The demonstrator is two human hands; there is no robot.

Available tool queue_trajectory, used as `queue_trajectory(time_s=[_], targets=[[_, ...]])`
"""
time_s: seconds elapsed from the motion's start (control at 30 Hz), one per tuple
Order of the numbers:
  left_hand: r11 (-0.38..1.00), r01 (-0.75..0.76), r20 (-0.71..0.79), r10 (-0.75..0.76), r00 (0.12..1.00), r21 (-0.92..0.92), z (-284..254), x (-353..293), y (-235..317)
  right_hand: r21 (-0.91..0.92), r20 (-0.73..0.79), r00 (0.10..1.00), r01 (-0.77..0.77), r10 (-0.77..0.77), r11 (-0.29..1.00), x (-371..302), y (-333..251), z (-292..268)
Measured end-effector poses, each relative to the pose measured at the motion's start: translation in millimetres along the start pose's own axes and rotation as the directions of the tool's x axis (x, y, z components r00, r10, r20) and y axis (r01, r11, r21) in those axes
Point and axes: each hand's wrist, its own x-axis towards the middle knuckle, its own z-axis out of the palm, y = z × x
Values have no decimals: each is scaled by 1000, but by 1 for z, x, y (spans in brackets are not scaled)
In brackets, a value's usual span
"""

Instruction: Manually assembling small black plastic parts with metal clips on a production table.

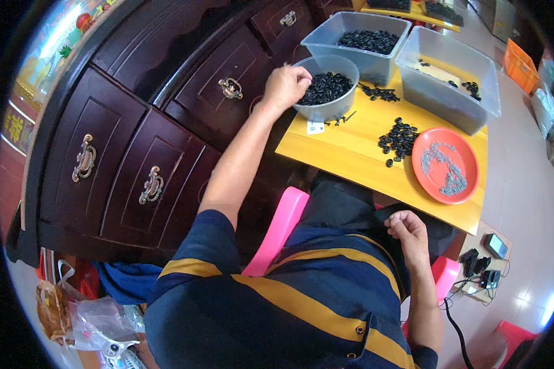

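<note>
My left hand (287, 86) is at the left rim of a round translucent bowl (324, 112), its fingers curled together over the edge. Small black ring-like parts (327, 89) fill much of the bowl. Whatever those fingers pinch is too small to see. Above my lap, my right hand (409, 232) is closed in a pinch, just off the table's front edge; its contents cannot be made out. Nearest to it on the table is a red-orange plate (420, 167) with tiny grey pieces (449, 172). Beside the plate lies a loose pile of black oval parts (398, 140).
Two clear plastic bins (385, 69) (447, 101) stand at the back of the yellow table (351, 157). More black pieces (378, 93) lie near the bowl. Dark drawers (221, 98) rise at the left. A pink chair (279, 230) surrounds me; a power strip (481, 277) lies at right.
</note>
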Motion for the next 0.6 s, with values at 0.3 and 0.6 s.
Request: queue_trajectory(time_s=[0.3,0.6], targets=[[970,172,226,-209,952,173,37,26,-63,51,142,986,-90,82,995,9,-12,25],[978,100,332,-157,930,182,61,55,-84,140,761,544,393,-352,909,80,-168,118]])
